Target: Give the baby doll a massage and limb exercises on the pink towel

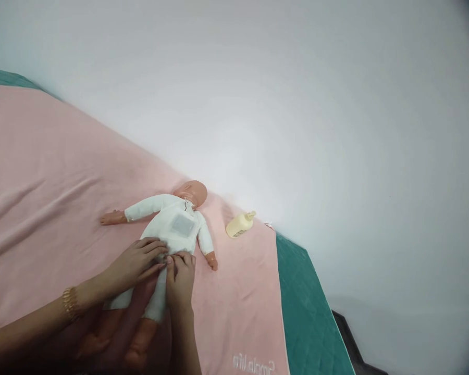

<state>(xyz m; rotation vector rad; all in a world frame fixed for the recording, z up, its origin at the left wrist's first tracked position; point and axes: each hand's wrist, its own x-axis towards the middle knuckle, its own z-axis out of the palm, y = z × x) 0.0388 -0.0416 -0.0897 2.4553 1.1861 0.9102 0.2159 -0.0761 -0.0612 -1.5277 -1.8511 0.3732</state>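
Observation:
A baby doll [167, 227] with a white cloth body and orange-brown plastic head, hands and feet lies on its back, arms spread. A grey square patch [183, 225] is on its chest. Over its lower belly is my left hand [138, 260], fingers bent and closed on the cloth there. Beside it, my right hand [181, 278] pinches the cloth at the same spot, thumb against fingers. My fingers hide the exact place gripped. Both forearms partly cover the doll's legs, which lie in shadow.
A pale yellow pump bottle [239, 225] stands right of the doll, near the wall [281, 114]. Beneath everything spreads a pink blanket [238, 302] with slight wrinkles at left. A green quilted cover [308, 302] shows past its right edge, and a dark object [352, 344] lies beyond.

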